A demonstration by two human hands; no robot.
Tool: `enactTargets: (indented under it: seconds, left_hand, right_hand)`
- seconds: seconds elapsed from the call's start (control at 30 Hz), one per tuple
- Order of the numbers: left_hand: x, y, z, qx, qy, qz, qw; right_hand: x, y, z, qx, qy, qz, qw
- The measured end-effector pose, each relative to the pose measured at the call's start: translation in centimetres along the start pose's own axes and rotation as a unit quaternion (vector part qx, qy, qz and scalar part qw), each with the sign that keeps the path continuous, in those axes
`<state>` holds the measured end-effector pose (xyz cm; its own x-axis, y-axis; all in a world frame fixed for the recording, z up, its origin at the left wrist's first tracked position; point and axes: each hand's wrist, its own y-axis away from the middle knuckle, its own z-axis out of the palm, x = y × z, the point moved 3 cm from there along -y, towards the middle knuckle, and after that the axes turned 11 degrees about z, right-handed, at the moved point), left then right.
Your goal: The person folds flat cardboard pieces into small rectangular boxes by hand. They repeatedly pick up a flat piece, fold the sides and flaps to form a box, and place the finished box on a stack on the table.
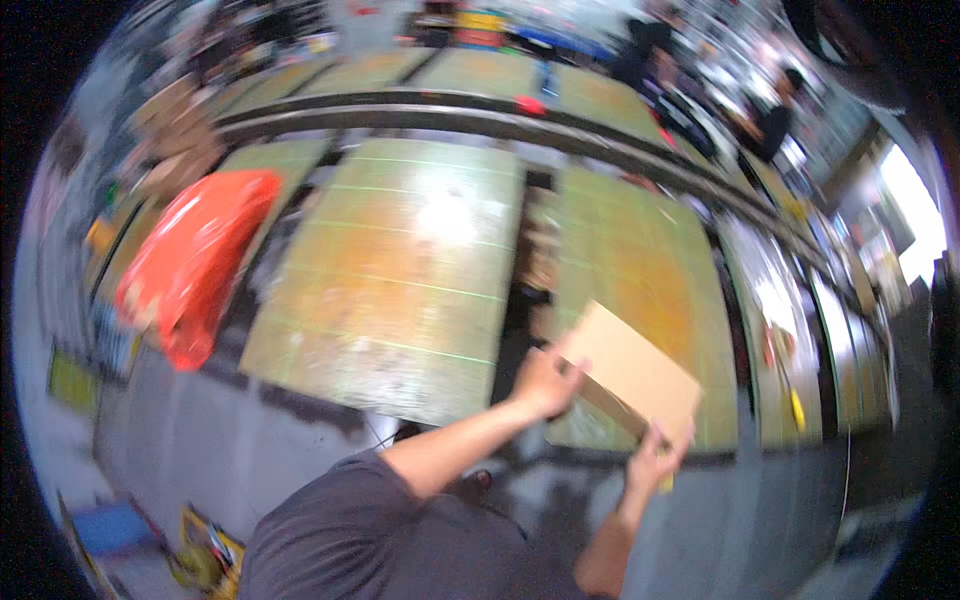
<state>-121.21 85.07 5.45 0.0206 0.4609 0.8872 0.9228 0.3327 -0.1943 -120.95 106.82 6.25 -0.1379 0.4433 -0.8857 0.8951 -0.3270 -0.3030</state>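
Note:
Between my two hands is a plain tan cardboard box (640, 365), flat and rectangular, tilted over the near edge of the right-hand greenish panel (630, 250). My left hand (548, 383) grips its left end, thumb on top. At its near right corner my right hand (658, 458) is closed on it, with the thumb along the edge. Both hands' undersides are hidden, and the picture is somewhat blurred by motion. Left of the box, a second greenish panel (400, 240) with light green lines and orange staining lies across a dark gap.
An orange plastic bag (200, 255) lies at the left, with cardboard boxes (175, 130) behind it. A dark rail (400, 118) runs across beyond the panels. Farther right, a person in dark clothes (772, 125) is at the back. A blue object (110, 525) sits low at the left.

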Motion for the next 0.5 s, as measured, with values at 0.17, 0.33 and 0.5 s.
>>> enactTargets:
  seconds: [0.17,0.33,0.5]
  left_hand:
    - [3.5,3.9,-3.8,0.124,0.163,0.213,0.955]
    - [-0.3,11.6,-18.2,0.219,0.205,0.197,0.933]
    - [-5.3,29.1,-37.7,0.435,0.206,0.095,0.871]
  right_hand:
    - [-3.2,2.5,-3.0,0.036,-0.129,-0.099,0.986]
    - [-9.3,10.8,3.7,-0.148,-0.213,-0.142,0.955]
    - [-17.6,29.6,12.7,-0.459,-0.358,-0.025,0.813]
